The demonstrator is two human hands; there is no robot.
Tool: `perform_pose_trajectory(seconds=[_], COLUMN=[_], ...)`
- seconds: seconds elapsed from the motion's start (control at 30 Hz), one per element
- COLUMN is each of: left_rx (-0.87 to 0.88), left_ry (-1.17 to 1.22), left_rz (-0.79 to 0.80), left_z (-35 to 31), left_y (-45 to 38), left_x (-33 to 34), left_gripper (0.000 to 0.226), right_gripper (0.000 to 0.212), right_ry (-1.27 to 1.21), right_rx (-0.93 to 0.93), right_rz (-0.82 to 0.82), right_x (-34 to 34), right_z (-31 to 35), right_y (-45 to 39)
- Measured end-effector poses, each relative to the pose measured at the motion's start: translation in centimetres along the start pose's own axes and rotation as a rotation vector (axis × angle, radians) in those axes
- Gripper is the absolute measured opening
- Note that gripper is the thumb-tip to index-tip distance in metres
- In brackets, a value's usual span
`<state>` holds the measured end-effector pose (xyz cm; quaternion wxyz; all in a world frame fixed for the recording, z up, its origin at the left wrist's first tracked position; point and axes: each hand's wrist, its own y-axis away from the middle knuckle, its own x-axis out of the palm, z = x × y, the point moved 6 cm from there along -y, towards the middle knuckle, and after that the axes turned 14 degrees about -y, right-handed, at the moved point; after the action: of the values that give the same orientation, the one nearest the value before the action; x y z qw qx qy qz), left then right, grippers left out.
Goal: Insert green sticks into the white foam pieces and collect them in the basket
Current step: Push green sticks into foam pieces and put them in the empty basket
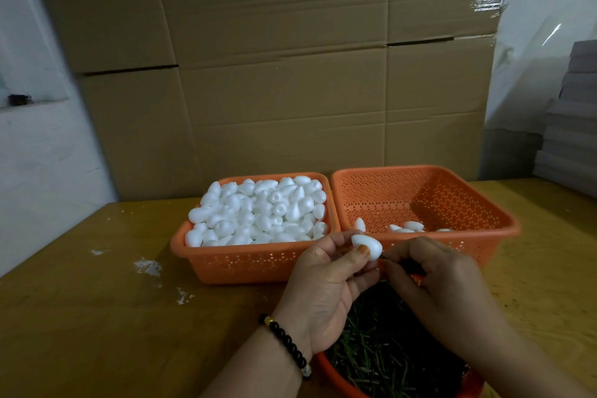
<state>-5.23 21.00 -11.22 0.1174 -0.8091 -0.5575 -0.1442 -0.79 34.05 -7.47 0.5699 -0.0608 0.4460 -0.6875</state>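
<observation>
While left grip [326, 271] pinches a foam egg [366, 246], right grip [429, 271] pinches a barely visible stick at its tip; few done pcs in collecting basket [504, 223] beyond, supply basket [181, 241] w/ blanks full: early.

A white egg-shaped foam piece [366, 246] is pinched, tilted, narrow end meeting a thin green stick [386, 258]. Beyond the grip, few finished pieces [408, 226] lie in the orange basket [478, 204].

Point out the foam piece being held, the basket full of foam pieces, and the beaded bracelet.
held foam piece [365, 244], head view, its white upper side
full basket [245, 263], head view, its near orange wall
beaded bracelet [286, 341], head view, a black bead
</observation>
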Motion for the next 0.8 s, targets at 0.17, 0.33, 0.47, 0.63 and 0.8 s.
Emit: perform_pose_trajectory(seconds=[0.17, 0.33, 0.47, 0.63, 0.8], left_rx=[-0.002, -0.005, -0.006, 0.006, -0.003], left_ry=[-0.005, -0.001, -0.001, -0.007, -0.021], left_rz=[0.011, 0.019, 0.027, 0.048, 0.038], left_z=[0.02, -0.09, -0.2, -0.35, -0.2], left_y=[0.03, 0.07, 0.1, 0.22, 0.17], left_x=[0.1, 0.26, 0.35, 0.57, 0.43], left_gripper=[0.028, 0.029, 0.025, 0.029, 0.025], right_gripper=[0.014, 0.014, 0.017, 0.018, 0.017], right_ry=[0.003, -0.003, -0.029, -0.117, -0.23], right_rx=[0.01, 0.008, 0.015, 0.103, 0.213], right_rz=[0.014, 0.024, 0.03, 0.081, 0.137], right_x=[0.07, 0.15, 0.15, 0.32, 0.57], right_z=[-0.03, -0.07, -0.07, -0.41, -0.84], right_y=[-0.02, -0.06, -0.22, -0.28, -0.3])
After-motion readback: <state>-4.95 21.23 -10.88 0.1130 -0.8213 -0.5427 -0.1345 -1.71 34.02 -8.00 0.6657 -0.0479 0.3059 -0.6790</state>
